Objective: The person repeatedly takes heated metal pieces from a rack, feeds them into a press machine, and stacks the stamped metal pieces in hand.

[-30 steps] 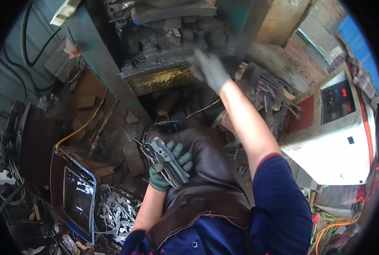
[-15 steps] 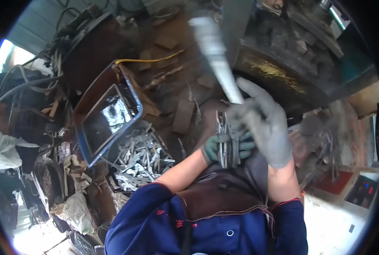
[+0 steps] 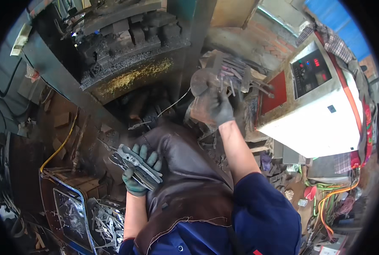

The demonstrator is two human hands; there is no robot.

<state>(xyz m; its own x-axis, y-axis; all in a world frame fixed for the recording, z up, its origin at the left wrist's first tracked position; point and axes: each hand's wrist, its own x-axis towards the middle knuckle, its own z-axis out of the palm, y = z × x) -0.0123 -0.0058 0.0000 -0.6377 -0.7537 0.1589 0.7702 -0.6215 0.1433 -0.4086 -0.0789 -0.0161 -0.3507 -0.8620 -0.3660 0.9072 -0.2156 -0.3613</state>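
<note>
My left hand (image 3: 139,173), in a green glove, is closed around a bundle of flat grey metal blanks (image 3: 138,163) and holds it against my brown leather apron (image 3: 189,182). My right hand (image 3: 220,109), in a dark grey glove, is stretched forward with its fingers curled. It rests at the near edge of a heap of grey metal pieces (image 3: 236,76) lying on a rusty stand (image 3: 201,111). A round metal disc (image 3: 200,80) sits just beyond its fingers. Whether the right hand grips a piece is hidden by the glove.
A dark furnace with stacked blocks (image 3: 125,38) stands ahead. A white control cabinet with a red panel (image 3: 321,110) is close on the right. A blue-edged crate of metal blanks (image 3: 106,223) sits low left, beside a yellow cable (image 3: 62,144). Orange cables (image 3: 325,204) lie low right.
My head has swung from the crate side back toward the furnace. My right hand has moved from beside the left hand out to the heap of pieces. The left hand keeps its bundle.
</note>
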